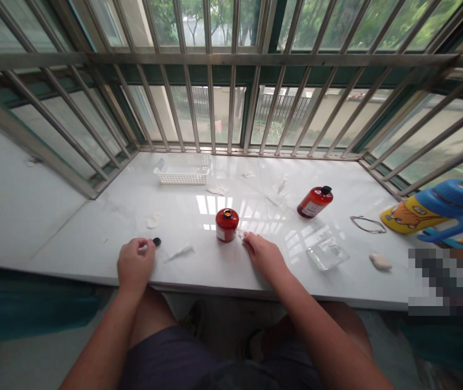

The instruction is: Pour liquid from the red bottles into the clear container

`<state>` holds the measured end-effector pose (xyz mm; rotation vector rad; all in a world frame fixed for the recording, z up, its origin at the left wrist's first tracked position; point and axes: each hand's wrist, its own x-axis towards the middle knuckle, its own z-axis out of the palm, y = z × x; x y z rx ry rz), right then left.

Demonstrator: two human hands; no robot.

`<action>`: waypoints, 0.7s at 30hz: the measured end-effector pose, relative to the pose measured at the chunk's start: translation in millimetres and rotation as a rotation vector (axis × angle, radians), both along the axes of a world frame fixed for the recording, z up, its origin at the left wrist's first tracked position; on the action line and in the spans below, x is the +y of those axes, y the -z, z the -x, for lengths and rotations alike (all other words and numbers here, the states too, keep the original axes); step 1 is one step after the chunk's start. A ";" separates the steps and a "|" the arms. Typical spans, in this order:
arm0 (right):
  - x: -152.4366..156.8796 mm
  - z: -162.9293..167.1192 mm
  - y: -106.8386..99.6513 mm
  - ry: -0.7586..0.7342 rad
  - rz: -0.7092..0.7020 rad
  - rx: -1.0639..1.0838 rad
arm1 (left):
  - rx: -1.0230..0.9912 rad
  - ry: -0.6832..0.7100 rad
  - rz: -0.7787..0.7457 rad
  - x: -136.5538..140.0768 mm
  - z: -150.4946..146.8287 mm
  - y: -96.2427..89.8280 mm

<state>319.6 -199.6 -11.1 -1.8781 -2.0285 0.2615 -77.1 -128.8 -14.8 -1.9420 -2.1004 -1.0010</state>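
Note:
An open red bottle (227,230) with a pale label stands upright on the white ledge; its dark-rimmed mouth has no cap on it. To its left, my left hand (136,261) is closed, thumb and finger pinched at a small round black cap (157,241). On the other side my right hand (262,253) has its fingertips together on a crumpled white tissue (240,234), right beside the bottle's lower side. A second red bottle (314,203), with a black cap on, lies tilted farther right. Near my left hand is a clear, thin plastic piece (181,251).
At the back sits a white perforated basket (182,176). Crumpled tissues (217,189) are scattered about. On the right are a clear plastic box (326,253), a beige object (380,261), a looped cord (368,223) and a blue-yellow tumbler (422,208). Metal window bars (231,59) border the ledge.

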 end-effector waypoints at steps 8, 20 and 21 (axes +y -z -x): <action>-88.0 41.6 34.0 -0.411 -0.275 0.104 | 0.007 -0.003 0.008 0.0 0.3 -0.2; -87.7 -3.5 -59.3 0.140 0.038 0.342 | 0.026 -0.001 0.032 0.7 0.3 -1.4; -78.7 -15.9 -66.2 0.214 -0.002 0.290 | 0.026 -0.006 0.034 0.7 0.2 -1.5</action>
